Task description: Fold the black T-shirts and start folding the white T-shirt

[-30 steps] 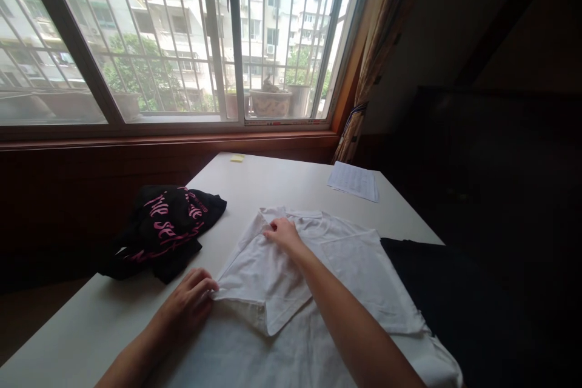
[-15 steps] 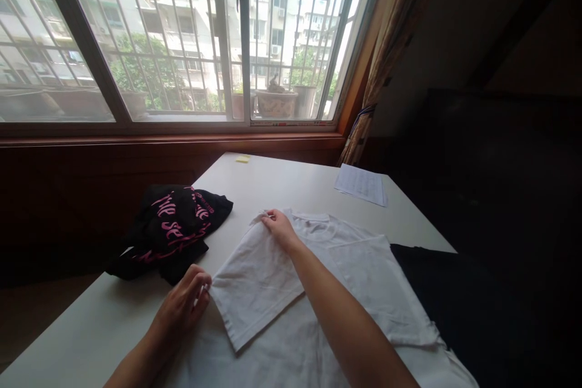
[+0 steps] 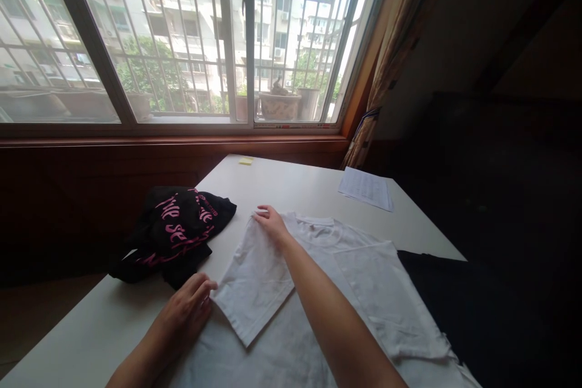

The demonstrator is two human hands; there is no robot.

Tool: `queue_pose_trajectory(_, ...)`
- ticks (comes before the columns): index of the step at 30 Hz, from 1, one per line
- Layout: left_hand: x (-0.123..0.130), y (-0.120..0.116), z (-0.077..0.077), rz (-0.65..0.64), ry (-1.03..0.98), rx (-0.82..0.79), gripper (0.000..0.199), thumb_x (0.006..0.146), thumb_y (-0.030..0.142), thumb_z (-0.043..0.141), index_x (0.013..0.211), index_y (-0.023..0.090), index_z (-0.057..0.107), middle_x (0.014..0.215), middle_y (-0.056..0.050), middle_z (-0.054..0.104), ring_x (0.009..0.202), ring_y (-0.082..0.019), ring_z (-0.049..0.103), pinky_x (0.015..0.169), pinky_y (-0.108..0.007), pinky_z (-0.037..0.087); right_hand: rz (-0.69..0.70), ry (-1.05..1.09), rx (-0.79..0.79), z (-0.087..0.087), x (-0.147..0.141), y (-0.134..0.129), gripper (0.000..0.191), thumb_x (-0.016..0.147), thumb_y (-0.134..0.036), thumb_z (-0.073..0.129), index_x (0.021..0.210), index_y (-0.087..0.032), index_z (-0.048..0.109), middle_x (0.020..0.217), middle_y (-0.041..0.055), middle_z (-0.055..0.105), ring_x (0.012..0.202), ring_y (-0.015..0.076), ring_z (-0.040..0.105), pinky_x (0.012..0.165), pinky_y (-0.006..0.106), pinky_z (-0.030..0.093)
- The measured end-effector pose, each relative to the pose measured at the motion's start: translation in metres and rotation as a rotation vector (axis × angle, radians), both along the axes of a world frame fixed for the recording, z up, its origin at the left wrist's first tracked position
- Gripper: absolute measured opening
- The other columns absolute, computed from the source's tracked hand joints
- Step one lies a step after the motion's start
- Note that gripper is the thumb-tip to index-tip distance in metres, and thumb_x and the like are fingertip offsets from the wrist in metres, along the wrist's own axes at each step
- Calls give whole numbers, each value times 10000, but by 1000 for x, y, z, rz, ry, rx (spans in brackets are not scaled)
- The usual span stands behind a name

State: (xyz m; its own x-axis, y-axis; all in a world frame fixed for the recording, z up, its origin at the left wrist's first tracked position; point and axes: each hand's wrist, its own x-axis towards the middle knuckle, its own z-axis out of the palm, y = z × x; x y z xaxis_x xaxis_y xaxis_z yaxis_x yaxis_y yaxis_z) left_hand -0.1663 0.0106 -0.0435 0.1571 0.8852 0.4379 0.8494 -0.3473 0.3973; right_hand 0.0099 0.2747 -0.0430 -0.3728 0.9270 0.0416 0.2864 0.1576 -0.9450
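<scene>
A white T-shirt [image 3: 364, 291] lies spread on the white table, its neckline toward the window and one sleeve folded inward over the body. My right hand [image 3: 271, 222] pinches the shirt's upper left corner near the shoulder. At the lower left, my left hand [image 3: 191, 303] has its fingers closed at the outer edge of the folded sleeve. Beyond my left hand rests a crumpled black garment [image 3: 175, 227] with pink lettering. Dark cloth [image 3: 436, 279] lies beside the shirt on the right.
Printed papers [image 3: 366, 188] lie at the table's far right, and a yellow sticky note [image 3: 246, 161] near its far edge. The white table [image 3: 291, 179] stands below a barred window with a tied curtain [image 3: 366, 127].
My right hand has moved slightly left and up with the pinched cloth, drawing that corner flatter. My left hand has shifted a little to the right at the sleeve edge.
</scene>
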Motion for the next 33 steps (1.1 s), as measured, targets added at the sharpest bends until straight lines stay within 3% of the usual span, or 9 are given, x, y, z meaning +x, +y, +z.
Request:
queue_pose_trajectory(5, -1, -1, 0, -33, 18, 4, 288, 889, 126, 452, 1085, 242, 628, 1006, -72, 589, 867, -181, 615, 770, -289, 543, 36, -142, 74, -3, 9, -1, 513, 798, -207, 693, 1293, -255, 567, 1178, 48, 714, 887, 159, 687, 813, 302, 533)
queue_pose_trajectory(9, 2, -1, -2, -1, -102, -21, 430, 916, 167, 452, 1336, 254, 486, 966, -32, 572, 699, -128, 573, 718, -271, 547, 24, -285, 168, 1, 10, -7, 478, 806, -189, 684, 1275, -239, 604, 1020, 43, 726, 909, 190, 669, 843, 311, 493)
queue_pose_trajectory(12, 2, 0, -6, 5, -157, -20, 472, 937, 172, 423, 1399, 269, 430, 967, -17, 556, 601, -93, 516, 630, -228, 522, 22, -361, 223, 3, 3, -12, 432, 849, -197, 647, 1275, -261, 607, 980, 32, 727, 919, 193, 666, 836, 301, 475)
queue_pose_trajectory(18, -1, 2, -8, -15, -97, -28, 319, 931, 129, 396, 1121, 251, 622, 1006, -42, 545, 718, -108, 585, 665, -218, 507, -6, -440, 322, 8, -6, -21, 317, 919, -188, 567, 1220, -267, 628, 1079, 32, 723, 992, 171, 651, 889, 273, 460)
queue_pose_trajectory(23, -4, -1, 3, -74, -48, -104, 190, 953, 201, 429, 941, 213, 618, 945, -45, 548, 676, -115, 565, 647, -227, 497, -114, -521, 442, 16, -3, -44, 285, 962, -209, 489, 1204, -252, 633, 1357, 117, 557, 1266, 278, 465, 1062, 429, 369)
queue_pose_trajectory(26, -5, -2, 10, -67, -4, -77, 183, 974, 247, 451, 929, 219, 626, 930, -50, 563, 772, -150, 607, 719, -257, 522, -59, -571, 584, 18, 0, -64, 286, 972, -239, 470, 1212, -240, 626, 1366, 121, 532, 1294, 300, 407, 1095, 470, 339)
queue_pose_trajectory(29, -6, -2, 12, -44, 75, 9, 173, 981, 252, 488, 993, 229, 660, 991, -70, 616, 875, -181, 633, 817, -301, 542, 90, -598, 698, 13, 3, -81, 263, 963, -274, 500, 1157, -206, 664, 1307, 117, 585, 1245, 265, 466, 1090, 398, 378)
queue_pose_trajectory(33, -5, 3, 6, -112, 271, 74, 362, 991, 207, 486, 1331, 272, 593, 1338, -83, 616, 1247, -239, 567, 1052, -388, 479, 171, -572, 702, -2, 2, -91, 406, 969, -328, 500, 1315, -147, 610, 1443, 143, 536, 1333, 258, 459, 1147, 393, 351)
